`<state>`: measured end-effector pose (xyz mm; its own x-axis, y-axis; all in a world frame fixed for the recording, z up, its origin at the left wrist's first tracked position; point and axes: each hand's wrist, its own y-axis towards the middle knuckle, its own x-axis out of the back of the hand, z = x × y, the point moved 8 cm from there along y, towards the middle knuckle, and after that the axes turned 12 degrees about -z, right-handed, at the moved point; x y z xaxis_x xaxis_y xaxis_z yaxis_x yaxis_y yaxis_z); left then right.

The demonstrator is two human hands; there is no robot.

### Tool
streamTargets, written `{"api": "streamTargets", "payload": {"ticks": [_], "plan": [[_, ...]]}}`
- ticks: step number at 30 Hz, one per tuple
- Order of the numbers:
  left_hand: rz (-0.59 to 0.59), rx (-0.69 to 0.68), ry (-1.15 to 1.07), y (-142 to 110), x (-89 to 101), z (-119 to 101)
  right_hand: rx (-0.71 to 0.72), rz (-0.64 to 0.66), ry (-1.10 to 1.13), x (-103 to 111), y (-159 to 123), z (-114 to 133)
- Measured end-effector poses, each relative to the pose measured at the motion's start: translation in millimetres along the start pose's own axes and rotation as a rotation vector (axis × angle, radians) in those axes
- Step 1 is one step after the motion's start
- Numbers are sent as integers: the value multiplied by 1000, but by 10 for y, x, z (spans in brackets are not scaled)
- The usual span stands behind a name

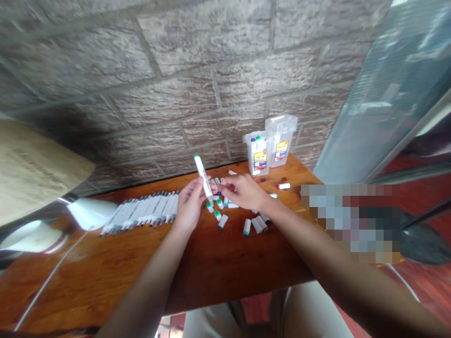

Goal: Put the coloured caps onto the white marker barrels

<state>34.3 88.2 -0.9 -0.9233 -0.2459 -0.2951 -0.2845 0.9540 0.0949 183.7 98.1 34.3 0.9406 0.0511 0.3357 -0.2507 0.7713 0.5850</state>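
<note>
"What's the biggest thing you see from there?"

"The brick wall [204, 37], then the wooden surface [225, 265] against it. A row of pens [143, 210] lies on it, off to the person's left. Over right, near the wall, stand two clear boxes [281, 135]; the left one has a few pens inside."

"And the right hand [244, 191]?"

"Low over the surface, fingers curled in. I can't tell whether it has hold of anything."

"The left hand [190, 202]?"

"Just beside it, fingers closed around one pen [201, 170], tilted, green end up, raised off the surface."

"Anything smaller?"

"Loose caps [222, 221] scattered around below the hands, several green-ended. One red-ended cap [283, 186] lies apart, near the boxes."
</note>
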Motion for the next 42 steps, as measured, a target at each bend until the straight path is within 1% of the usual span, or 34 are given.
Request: {"api": "streamTargets", "payload": {"ticks": [2,4,5,6,8,10,12,14,15,18,19,22,25,28,32,35,39,42], "plan": [[-79,-9,-27,49,82,-40,132,152,-78,-122,-76,115],[-140,-21,-35,77,147,-70,191,306,-98,-266,-184,180],[-168,-29,-35,86,175,-79,210,363,-113,-329,-236,198],[-191,-36,-33,91,198,-83,233,400,-131,-381,-281,213],[-218,-41,-32,97,230,-77,289,417,-164,-448,-339,238],[-234,-37,-32,101,249,-62,310,388,-184,-470,-349,239],[-254,-35,-32,107,268,-54,262,373,-176,-467,-325,209],[-296,-50,-29,113,303,-58,137,327,-116,-408,-257,164],[-322,-63,-26,116,325,-61,58,281,-66,-356,-214,140],[-400,-108,-22,119,394,-70,-194,75,145,-158,-97,51],[-418,-120,-23,118,411,-71,-278,29,220,-122,-82,10],[-453,-151,-23,111,449,-77,-497,-29,381,-115,-98,-114],[-447,-160,-35,104,446,-82,-607,-66,434,-137,-134,-190],[-399,-136,-64,102,401,-78,-632,-76,461,-167,-157,-200],[-321,-82,-114,87,311,-73,-607,-59,481,-204,-161,-169],[-258,-52,-98,66,237,-69,-607,-49,500,-219,-162,-170],[-233,-29,-88,55,206,-50,-595,-63,519,-205,-157,-185],[-199,-19,-97,64,185,-40,-579,-48,512,-215,-160,-185]]}}
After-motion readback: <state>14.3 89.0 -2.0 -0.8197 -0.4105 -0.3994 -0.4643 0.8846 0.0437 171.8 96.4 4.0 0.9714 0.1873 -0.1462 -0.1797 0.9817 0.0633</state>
